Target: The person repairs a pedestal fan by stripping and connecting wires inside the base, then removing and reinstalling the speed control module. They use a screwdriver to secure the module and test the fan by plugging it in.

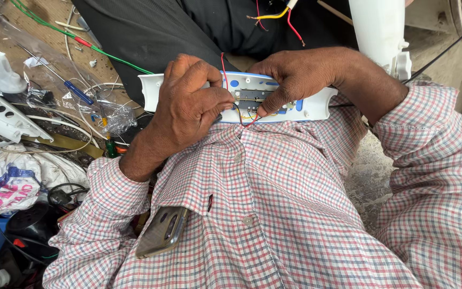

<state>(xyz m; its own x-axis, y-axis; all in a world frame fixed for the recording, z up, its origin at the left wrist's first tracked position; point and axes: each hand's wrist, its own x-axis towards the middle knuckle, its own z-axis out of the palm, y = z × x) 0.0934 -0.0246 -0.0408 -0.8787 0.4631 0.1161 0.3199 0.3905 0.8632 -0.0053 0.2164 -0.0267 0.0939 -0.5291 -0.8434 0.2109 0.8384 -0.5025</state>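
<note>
A white and blue plastic panel with a small metal switch part and red, black and yellow wires lies across my lap against my checked shirt. My left hand grips the panel's left half, thumb and fingertips pinched at the wires by the metal part. My right hand comes in from the right and holds the panel's top edge, its fingers pressing down on the middle of the panel. The panel's centre is partly hidden by both hands.
A phone sticks out of my shirt pocket. On the left lie a blue-handled screwdriver, a green wire, a white power strip, plastic bags and cables. A white plastic column stands at the upper right.
</note>
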